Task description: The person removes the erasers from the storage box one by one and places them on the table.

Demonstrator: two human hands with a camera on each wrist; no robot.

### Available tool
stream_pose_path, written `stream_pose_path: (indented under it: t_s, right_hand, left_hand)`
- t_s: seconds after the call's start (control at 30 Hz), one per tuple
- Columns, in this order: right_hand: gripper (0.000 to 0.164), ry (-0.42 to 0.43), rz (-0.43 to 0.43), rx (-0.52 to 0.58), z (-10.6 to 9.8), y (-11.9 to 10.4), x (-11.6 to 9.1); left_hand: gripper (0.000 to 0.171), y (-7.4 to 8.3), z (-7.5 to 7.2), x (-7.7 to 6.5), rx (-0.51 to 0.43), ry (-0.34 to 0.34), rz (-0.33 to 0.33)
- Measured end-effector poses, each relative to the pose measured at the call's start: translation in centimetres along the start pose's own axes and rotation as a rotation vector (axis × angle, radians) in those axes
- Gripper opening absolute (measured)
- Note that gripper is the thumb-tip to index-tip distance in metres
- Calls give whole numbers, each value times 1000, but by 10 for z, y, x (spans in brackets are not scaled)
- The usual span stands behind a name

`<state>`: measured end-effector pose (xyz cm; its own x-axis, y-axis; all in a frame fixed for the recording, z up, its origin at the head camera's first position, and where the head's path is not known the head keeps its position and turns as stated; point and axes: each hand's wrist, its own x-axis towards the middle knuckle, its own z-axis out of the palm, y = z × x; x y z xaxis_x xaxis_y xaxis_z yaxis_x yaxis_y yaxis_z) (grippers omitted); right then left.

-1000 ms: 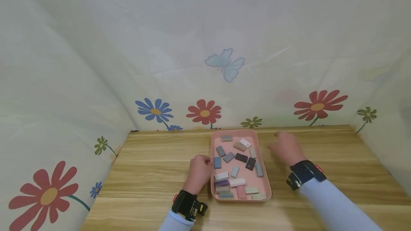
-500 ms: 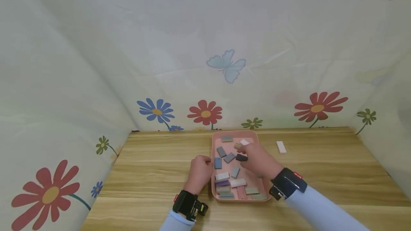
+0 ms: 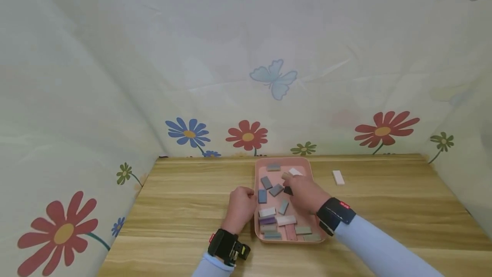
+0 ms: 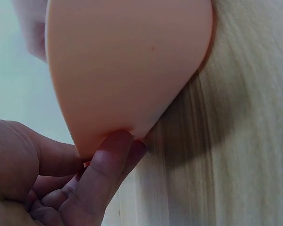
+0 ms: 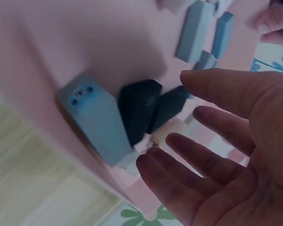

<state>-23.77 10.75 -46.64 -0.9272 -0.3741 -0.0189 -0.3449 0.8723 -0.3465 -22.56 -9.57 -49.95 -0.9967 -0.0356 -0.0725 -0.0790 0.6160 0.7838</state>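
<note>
A pink tray on the wooden table holds several small rectangular blocks. My left hand is at its left side, with thumb and fingers pinching the rim in the left wrist view. Over the tray's right half is my right hand, its fingertips near a tan block. The right wrist view shows its fingers apart and loosely bent, with a gap between thumb and fingers. Close to them lie two black blocks, one beside a blue-grey block with dots. The hand covers some blocks in the head view.
One white block lies on the table right of the tray. A purple block and a white block are in the tray's near half. A flower-printed cloth hangs behind the table.
My right hand has moved left from the table into the tray's area, leaving a white block visible where it was. The left hand stays at the tray's side.
</note>
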Motion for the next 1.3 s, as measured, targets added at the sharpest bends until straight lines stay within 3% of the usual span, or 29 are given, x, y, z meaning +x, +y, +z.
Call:
stream_pose_path:
  t_s: [0.13,0.43,0.63,0.93,1.1,1.3]
  right_hand:
    - [30,-44,-17,-30,4,2,2]
    - [13,-33,-7,-78,7,3,5]
    - [10,1,-30,-104,11,1,6]
    - [12,-17,-45,-143,16,-2,3]
    - [19,-32,-81,-109,12,-1,0]
    - [22,-17,-141,15,-4,1,-6]
  left_hand:
    - [19,-2,1,0,4,10,25]
    - [19,2,-2,0,-16,-10,13]
    - [19,1,-1,0,-6,1,20]
    - [19,3,1,-3,9,17,43]
    - [18,1,2,-1,20,29,60]
    - [19,-4,0,1,13,27,61]
